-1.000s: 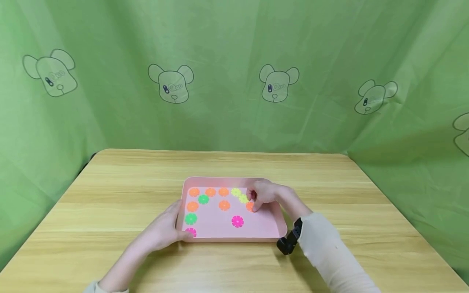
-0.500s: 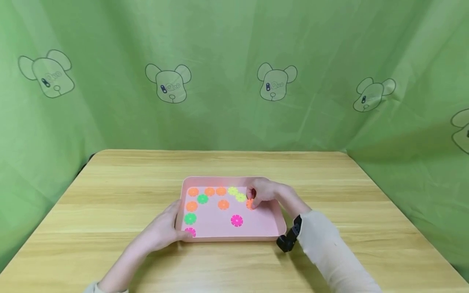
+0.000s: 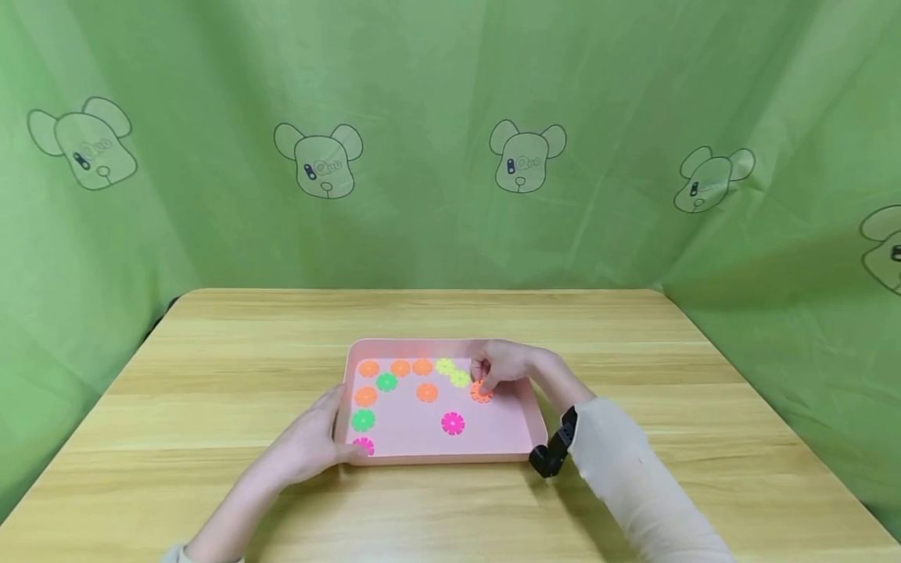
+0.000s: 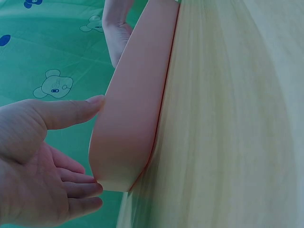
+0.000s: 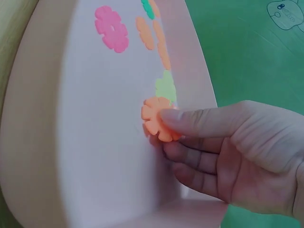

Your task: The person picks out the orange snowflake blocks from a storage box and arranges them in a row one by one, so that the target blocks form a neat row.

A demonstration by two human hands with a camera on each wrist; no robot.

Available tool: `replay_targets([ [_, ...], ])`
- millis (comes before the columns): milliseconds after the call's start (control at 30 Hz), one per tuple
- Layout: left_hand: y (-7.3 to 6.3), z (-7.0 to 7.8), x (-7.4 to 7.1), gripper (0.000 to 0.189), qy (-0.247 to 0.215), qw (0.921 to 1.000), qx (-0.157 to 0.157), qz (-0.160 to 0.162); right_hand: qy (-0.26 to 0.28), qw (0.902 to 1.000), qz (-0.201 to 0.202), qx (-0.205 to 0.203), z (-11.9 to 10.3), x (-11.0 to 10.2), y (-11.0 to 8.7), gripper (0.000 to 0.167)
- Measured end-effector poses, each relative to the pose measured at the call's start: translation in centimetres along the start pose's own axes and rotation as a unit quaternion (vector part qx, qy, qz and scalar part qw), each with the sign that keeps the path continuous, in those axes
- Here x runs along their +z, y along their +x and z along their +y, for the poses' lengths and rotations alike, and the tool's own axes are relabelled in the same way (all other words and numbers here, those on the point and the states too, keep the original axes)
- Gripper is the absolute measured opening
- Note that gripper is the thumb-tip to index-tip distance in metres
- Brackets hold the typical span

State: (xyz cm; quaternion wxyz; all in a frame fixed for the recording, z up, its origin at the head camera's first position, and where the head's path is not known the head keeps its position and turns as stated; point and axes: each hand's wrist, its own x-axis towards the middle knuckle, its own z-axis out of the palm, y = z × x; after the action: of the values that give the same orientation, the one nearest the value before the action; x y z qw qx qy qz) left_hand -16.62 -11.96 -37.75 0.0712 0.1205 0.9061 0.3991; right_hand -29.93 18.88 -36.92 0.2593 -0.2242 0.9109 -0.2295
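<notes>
A shallow pink tray [image 3: 415, 458] holds several flower-shaped plastic discs. My right hand [image 3: 508, 361] reaches over the tray's right part and pinches an orange flower disc [image 5: 154, 118], with the thumb lying across its face and fingers behind it. Close to that hand lie two yellow flower discs [image 3: 460, 378]. A pink flower disc [image 3: 453, 423] sits nearer the front. My left hand [image 3: 313, 438] rests at the tray's front left corner, its straight thumb at the front rim and its extended fingers against the left wall.
Along the tray's left side are orange discs [image 3: 365, 396], green discs [image 3: 363, 420] and another pink disc [image 3: 364, 446]. The tray stands on a wooden table [image 3: 211, 352]. A green curtain [image 3: 422, 234] hangs behind and around it.
The orange disc has tilted up between my right thumb and fingers, and more of it shows. My left hand stays at the tray's corner. The whole view has shifted slightly.
</notes>
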Motion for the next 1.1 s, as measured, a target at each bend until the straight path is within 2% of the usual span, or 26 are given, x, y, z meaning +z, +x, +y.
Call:
replay_targets([
  [133,0.0,0.0,0.0,0.099,-0.001,1.0,-0.005,-0.002,0.056,0.9982,-0.014,-0.016,0.2,-0.2,-0.3,0.01],
  [300,-0.1,0.0,-0.1,0.099,0.0,1.0,-0.006,-0.003,0.134,0.9903,-0.017,-0.034,0.5,-0.6,-0.9,0.009],
  [633,0.0,0.0,0.0,0.099,0.001,1.0,-0.001,-0.001,0.187,0.9804,0.029,-0.053,1.3,-2.3,-2.9,0.017],
  [767,0.0,0.0,0.0,0.099,0.003,1.0,-0.001,-0.002,0.205,0.9759,0.054,-0.051,2.6,-3.1,-4.3,0.02],
  [1100,0.0,-0.1,0.2,0.1,-0.001,0.9999,-0.013,-0.001,0.249,0.964,0.087,-0.037,7.2,-4.7,-8.3,0.025],
])
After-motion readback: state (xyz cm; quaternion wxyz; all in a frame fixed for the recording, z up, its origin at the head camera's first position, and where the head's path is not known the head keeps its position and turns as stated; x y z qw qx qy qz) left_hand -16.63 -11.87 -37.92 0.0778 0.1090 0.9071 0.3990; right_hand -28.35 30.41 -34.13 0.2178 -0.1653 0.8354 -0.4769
